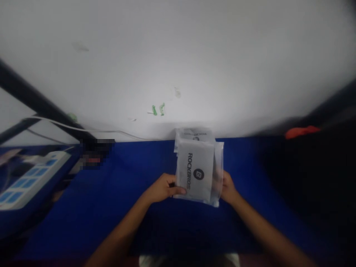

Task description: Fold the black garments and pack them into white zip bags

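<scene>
Well, the left hand (pixel 164 188) pinches the front packet (pixel 204 159) near its left corner; the right hand (pixel 228 188) grips the right side, fingers partly hidden. It's toward the far edge of the blue table (pixel 133 163). Another packet (pixel 194 132) seems already placed behind; this one, I'd judge, isn't yet released.

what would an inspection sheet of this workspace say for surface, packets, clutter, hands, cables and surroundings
Surface: blue tabletop, darkening toward the right.
Packets: front packet marked ROCKBROS, in clear plastic; rear packet partly hidden behind it.
Clutter: white item with blue squares at left; red-orange item at right, neither identifiable.
Hands: left hand grips the front packet's left edge, thumb on top; right hand holds its right edge.
Cables: white cable at left, ends unclear.
Surroundings: pale wall with green marks; dark bar at left.
</scene>
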Tool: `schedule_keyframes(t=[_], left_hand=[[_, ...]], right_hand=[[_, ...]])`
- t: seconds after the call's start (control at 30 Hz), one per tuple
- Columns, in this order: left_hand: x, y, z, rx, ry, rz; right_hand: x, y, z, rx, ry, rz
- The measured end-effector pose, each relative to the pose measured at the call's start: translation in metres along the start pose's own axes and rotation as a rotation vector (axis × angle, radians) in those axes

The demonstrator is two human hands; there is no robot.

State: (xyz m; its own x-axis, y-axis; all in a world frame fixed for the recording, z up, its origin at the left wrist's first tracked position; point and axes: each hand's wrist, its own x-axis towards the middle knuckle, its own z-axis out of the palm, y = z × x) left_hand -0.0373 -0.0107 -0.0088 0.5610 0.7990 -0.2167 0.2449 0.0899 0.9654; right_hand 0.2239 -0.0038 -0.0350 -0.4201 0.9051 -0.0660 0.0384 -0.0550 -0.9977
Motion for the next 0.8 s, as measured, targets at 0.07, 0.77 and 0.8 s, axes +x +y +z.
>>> schedule_keyframes(t=[0.07, 0.77, 0.8], left_hand=[[-0.001, 0.003, -0.007, -0.005, 0.033, 0.015], [0.0, -0.006, 0.007, -0.59, 0.175, 0.06], [0.0, -0.005, 0.008, -0.562, 0.158, 0.044]], right_hand=[[0.0, -0.009, -0.002, -0.003, 0.104, -0.09], [0.005, -0.009, 0.008, 0.25, 0.366, -0.12], [0.005, -0.008, 0.007, 0.216, 0.36, -0.134]])
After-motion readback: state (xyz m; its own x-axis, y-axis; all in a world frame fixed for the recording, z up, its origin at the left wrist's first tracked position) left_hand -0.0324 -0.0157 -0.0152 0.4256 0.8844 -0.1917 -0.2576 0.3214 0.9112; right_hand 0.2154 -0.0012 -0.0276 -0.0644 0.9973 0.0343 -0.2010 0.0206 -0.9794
